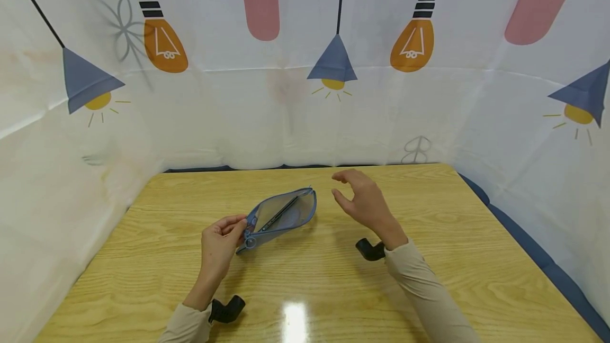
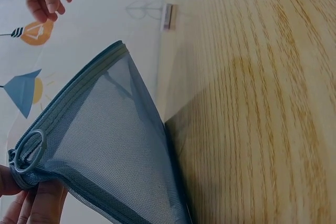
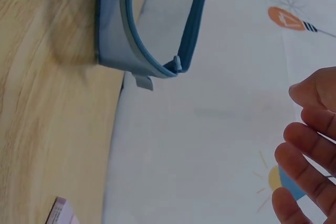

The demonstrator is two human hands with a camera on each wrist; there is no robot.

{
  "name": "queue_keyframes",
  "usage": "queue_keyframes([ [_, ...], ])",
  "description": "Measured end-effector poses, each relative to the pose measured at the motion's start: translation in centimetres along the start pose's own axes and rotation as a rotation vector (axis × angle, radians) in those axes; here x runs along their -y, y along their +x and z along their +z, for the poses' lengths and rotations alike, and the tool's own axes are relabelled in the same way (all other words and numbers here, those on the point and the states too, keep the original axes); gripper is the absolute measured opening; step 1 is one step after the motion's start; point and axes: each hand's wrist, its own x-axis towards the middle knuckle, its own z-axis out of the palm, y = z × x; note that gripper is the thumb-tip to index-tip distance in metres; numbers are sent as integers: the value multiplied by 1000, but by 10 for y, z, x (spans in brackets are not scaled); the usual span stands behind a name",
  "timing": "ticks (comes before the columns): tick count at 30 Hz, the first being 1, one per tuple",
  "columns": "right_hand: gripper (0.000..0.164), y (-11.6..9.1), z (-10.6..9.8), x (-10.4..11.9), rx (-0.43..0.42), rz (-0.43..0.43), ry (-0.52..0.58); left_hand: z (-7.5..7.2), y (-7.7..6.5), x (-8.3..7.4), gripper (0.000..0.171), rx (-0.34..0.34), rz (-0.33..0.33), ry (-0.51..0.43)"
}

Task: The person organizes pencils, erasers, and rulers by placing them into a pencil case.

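Pinching blue mesh zip pouch [image 1: 287, 221] by its pull-ring corner, L hand [image 1: 219, 245] holds it mouth unzipped, at/above desk [image 1: 310, 274] (contact unclear), pen [image 1: 280, 213] inside. R hand [image 1: 364, 200] empty, fingers loosely bent, apart from the other end. Pouch prob. v. light, soft, floppy, zip edge a bit stiffer; not fragile. Best hold: zip rim, end nr R hand.

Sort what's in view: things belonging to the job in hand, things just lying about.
Job in hand: blue mesh pouch, held by left hand; dark pen-like item inside it.
Just lying about: small pale object on the table, apparently uninvolved.
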Motion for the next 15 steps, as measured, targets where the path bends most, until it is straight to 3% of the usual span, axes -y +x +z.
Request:
queue_keyframes([
  [15, 28, -10, -4, -20, -100, 102, 74, 0, -1, 0, 23, 9, -9, -14],
])
